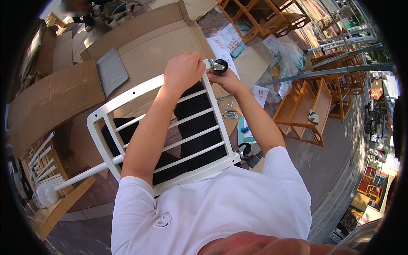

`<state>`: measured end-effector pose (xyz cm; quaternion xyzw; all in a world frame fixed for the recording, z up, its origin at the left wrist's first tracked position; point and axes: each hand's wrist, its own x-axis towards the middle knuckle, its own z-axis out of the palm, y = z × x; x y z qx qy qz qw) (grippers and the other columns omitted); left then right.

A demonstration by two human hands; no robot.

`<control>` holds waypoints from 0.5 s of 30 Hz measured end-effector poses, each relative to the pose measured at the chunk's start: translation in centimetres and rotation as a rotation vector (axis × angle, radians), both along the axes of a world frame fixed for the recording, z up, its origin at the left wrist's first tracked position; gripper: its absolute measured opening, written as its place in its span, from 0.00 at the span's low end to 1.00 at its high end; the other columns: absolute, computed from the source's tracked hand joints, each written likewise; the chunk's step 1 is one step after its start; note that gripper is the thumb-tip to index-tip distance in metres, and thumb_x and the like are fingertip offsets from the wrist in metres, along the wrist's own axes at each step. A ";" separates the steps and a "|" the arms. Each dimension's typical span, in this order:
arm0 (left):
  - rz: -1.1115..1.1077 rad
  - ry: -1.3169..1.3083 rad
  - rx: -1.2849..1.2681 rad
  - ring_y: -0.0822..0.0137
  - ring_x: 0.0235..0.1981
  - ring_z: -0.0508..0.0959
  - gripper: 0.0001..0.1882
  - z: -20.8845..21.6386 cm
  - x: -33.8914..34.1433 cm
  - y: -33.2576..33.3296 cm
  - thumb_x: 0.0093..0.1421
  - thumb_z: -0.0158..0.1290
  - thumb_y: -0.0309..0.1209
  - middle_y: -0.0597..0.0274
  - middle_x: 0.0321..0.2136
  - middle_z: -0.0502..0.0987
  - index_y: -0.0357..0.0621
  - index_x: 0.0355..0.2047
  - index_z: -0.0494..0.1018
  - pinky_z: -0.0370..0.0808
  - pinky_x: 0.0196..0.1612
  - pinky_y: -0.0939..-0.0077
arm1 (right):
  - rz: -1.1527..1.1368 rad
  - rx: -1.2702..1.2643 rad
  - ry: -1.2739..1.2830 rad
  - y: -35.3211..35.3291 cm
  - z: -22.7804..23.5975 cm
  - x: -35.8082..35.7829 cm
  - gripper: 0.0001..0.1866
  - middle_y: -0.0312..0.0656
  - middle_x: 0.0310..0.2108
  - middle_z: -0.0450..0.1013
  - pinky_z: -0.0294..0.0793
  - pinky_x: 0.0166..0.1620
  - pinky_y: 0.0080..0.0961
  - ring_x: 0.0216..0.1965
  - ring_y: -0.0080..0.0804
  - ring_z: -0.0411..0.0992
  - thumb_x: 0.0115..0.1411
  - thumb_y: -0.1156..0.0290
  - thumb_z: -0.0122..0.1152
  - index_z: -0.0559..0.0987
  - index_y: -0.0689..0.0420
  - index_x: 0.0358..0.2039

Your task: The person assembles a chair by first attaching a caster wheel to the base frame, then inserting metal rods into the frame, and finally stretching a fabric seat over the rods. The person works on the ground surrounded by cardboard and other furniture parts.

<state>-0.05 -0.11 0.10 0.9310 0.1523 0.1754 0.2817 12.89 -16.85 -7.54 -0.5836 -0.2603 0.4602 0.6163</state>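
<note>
A white metal frame with slats (178, 99) lies tilted across my lap, with black cloth showing between its bars. My left hand (183, 73) is closed round the frame's far rail, close to the far right corner. At that corner a black caster wheel (220, 65) with a shiny metal fork sticks out. The fingers of my right hand (226, 80) are closed at the caster's base, partly hidden behind the wheel and the rail. A second black caster (244, 148) sits on the frame's near right corner.
Loose screws (229, 111) lie on cardboard right of the frame. Flattened cardboard (144, 46) spreads ahead. Brown wooden racks (306, 106) and clear plastic bags (284, 63) are at the right. White tubes (42, 163) are stacked at the left, near a wooden plank (68, 208).
</note>
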 end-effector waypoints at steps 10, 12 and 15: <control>0.012 0.007 0.007 0.49 0.34 0.80 0.10 -0.1 0.0 -0.2 0.60 0.50 0.34 0.53 0.31 0.81 0.43 0.33 0.78 0.76 0.38 0.56 | -0.385 -0.116 -0.967 0.2 8.5 -5.2 0.16 0.42 0.22 0.76 0.73 0.30 0.26 0.24 0.29 0.76 0.60 0.72 0.64 0.71 0.63 0.45; 0.004 -0.005 0.016 0.48 0.34 0.80 0.10 -0.1 0.1 -0.1 0.59 0.50 0.34 0.53 0.31 0.80 0.43 0.32 0.77 0.76 0.38 0.55 | -0.274 0.007 -1.184 2.0 9.2 -2.4 0.10 0.39 0.22 0.76 0.70 0.27 0.23 0.23 0.24 0.74 0.61 0.71 0.64 0.75 0.61 0.40; -0.004 -0.009 0.017 0.48 0.34 0.80 0.10 -0.1 0.0 0.1 0.59 0.50 0.34 0.53 0.31 0.80 0.43 0.32 0.77 0.76 0.38 0.54 | -0.058 -0.003 -1.198 5.1 9.9 1.1 0.08 0.40 0.22 0.75 0.71 0.30 0.24 0.25 0.25 0.73 0.63 0.68 0.62 0.78 0.61 0.35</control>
